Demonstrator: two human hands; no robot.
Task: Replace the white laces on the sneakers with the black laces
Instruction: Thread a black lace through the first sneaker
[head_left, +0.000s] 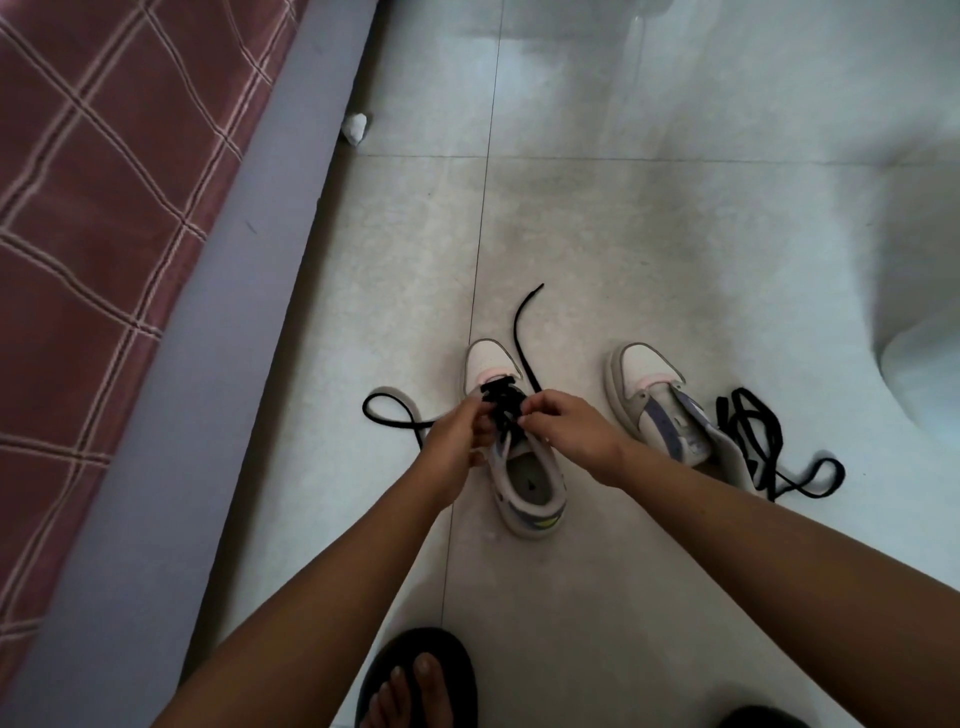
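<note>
Hands | left hand (464, 426) pinches black lace (501, 405) | right hand (563, 428) pinches same lace | over sneaker (519, 467)

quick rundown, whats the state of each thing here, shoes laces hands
left sneaker: upright on the floor, partly laced in black
black lace in it: threaded low, both ends loose on the floor
right sneaker: on the floor, no lace seen in it
spare black lace: loose pile beside the right sneaker
left hand: pinching the lace
right hand: pinching the lace
</note>
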